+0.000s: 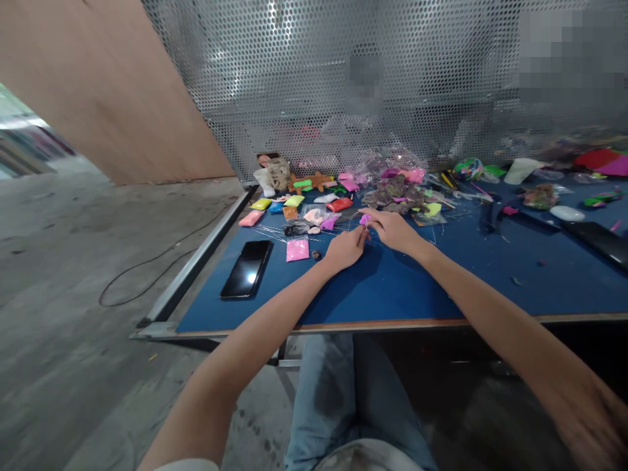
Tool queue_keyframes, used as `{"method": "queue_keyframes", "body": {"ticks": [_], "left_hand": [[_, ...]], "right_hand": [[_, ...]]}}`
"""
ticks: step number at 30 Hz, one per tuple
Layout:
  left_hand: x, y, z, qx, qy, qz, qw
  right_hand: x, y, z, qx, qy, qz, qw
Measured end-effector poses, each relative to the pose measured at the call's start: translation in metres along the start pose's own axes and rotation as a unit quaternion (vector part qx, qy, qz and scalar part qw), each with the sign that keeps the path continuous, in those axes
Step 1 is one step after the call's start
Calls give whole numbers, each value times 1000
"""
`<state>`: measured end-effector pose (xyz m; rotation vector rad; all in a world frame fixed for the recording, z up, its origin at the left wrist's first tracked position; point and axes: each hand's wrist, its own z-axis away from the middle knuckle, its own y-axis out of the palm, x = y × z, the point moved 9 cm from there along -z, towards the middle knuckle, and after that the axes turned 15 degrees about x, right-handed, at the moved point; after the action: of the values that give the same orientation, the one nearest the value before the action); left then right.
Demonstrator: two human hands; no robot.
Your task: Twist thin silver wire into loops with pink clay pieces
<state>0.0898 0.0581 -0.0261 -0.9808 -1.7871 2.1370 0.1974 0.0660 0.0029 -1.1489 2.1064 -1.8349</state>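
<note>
My left hand (346,248) is closed in a pinch just above the blue table, its fingertips right below a small purple piece of modelling clay (364,219). What sits between those fingertips is too small to make out. From the right, my right hand (394,231) reaches in with thumb and forefinger closed on the purple clay. The two hands nearly touch. Close by on the left lie a pink clay packet (297,250) and a small dark lump (316,255).
A black phone (246,269) lies at the left, near the table edge (314,326). Colourful clay packets (340,204) and plastic wrappings crowd the back against a perforated metal panel (304,72). Another dark flat object (596,241) rests at the right. A cable (147,304) trails on the floor.
</note>
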Motion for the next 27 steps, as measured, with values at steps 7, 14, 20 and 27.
{"method": "queue_keyframes", "body": {"ticks": [7,14,20,27], "left_hand": [[-6,11,3,37,-38,-131,990],[-12,16,4,48,-34,-158,986],[-13,17,4,45,-27,-159,986],[-12,19,2,51,-33,-160,985]], "right_hand": [[-20,11,-2,40,21,-68,997],[-24,8,-1,51,24,-92,994],[-22,11,-2,45,16,-72,996],[-22,16,-5,46,30,-32,998]]}}
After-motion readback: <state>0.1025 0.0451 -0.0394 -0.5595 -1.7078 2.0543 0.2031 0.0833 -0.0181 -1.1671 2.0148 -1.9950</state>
